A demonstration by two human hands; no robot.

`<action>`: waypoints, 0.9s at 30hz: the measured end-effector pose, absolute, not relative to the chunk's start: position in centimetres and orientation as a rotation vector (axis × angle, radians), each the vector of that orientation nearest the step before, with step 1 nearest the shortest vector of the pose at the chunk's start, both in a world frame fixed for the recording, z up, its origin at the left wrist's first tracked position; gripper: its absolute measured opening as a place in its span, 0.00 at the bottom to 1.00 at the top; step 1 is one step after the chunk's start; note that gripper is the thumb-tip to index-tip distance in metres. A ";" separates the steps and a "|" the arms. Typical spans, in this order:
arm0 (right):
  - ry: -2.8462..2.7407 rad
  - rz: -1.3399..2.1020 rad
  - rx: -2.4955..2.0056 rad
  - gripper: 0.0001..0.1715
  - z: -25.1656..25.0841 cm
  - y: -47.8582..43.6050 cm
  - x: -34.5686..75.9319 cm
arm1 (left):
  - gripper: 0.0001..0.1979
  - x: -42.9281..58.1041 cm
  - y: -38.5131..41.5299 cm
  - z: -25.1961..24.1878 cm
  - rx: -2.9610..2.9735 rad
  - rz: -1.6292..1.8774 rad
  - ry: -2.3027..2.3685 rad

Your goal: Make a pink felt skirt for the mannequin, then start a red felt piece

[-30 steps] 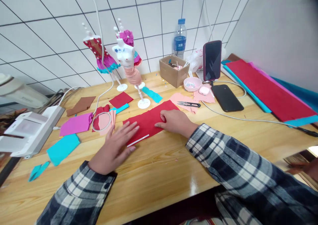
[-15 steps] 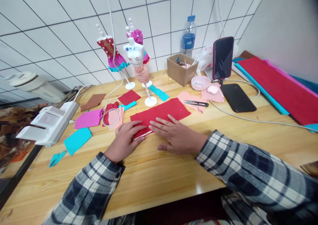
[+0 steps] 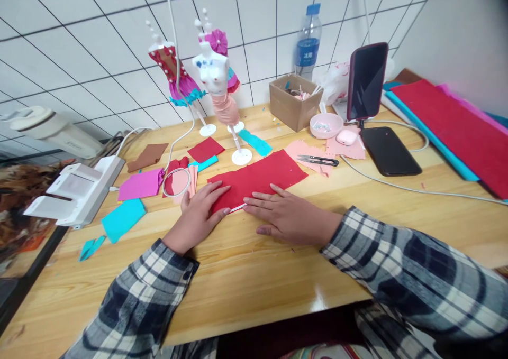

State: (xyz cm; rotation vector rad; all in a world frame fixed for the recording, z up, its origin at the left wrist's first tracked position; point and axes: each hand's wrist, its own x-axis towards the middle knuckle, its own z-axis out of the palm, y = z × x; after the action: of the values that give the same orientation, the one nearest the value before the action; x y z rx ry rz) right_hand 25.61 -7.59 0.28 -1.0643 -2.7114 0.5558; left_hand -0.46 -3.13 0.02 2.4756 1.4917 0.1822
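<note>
Bright, even indoor light, no harsh contrast. Soft glare patches on the varnished wooden table (image 3: pixel 278 285) near its front edge. Faint, short shadows under both forearms. Wide-angle distortion: wall tile lines (image 3: pixel 99 57) bow and splay toward the edges. Centre sharp; plaid sleeves (image 3: pixel 416 279) at the lower corners slightly soft. Top right corner darkened by vignetting.

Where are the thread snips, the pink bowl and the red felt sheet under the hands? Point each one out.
thread snips (image 3: pixel 318 160), head view, on the middle of the black handles.
pink bowl (image 3: pixel 327 132), head view, on its front wall.
red felt sheet (image 3: pixel 262 176), head view, on its bare middle beyond the fingers.
</note>
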 end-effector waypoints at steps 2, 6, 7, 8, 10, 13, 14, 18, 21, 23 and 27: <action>-2.715 0.568 -1.058 0.32 0.3 -7.4 25.7 | 0.24 -0.6 -3.1 0.1 2.485 0.160 1.482; -2.723 0.576 -1.059 0.32 0.6 -7.3 25.8 | 0.24 -0.9 -3.0 0.2 2.512 0.186 1.462; -2.721 0.569 -1.055 0.33 0.7 -7.2 25.8 | 0.24 -1.0 -3.0 0.1 2.513 0.196 1.455; -2.713 0.555 -1.054 0.34 0.8 -7.2 25.8 | 0.24 -1.0 -3.0 0.1 2.511 0.204 1.448; -2.677 0.503 -1.077 0.36 1.0 -7.0 26.0 | 0.24 -1.0 -3.1 0.0 2.510 0.215 1.443; -2.635 0.429 -1.166 0.34 1.1 -6.6 26.3 | 0.24 -1.1 -3.0 0.0 2.512 0.251 1.418; -2.635 0.416 -1.195 0.33 1.1 -6.5 26.4 | 0.24 -1.2 -2.9 0.1 2.511 0.289 1.404; -2.631 0.388 -1.234 0.31 1.3 -6.3 26.6 | 0.18 -3.2 -2.0 1.0 2.496 0.584 1.483; -2.615 0.360 -1.183 0.33 1.6 -6.5 26.5 | 0.16 -5.9 -1.0 1.8 2.484 0.693 1.697; -2.620 0.346 -1.135 0.33 1.5 -6.8 26.2 | 0.18 -7.4 -0.6 2.0 2.493 0.615 1.777; -2.643 0.316 -1.140 0.31 0.8 -7.1 25.5 | 0.20 -8.7 -0.3 1.9 2.424 0.371 1.847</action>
State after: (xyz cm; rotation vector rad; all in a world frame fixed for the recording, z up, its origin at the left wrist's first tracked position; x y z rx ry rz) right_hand 25.51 -7.06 0.85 -1.1399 -2.6430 0.3163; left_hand -8.75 -0.32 1.89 2.4244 1.8471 0.3713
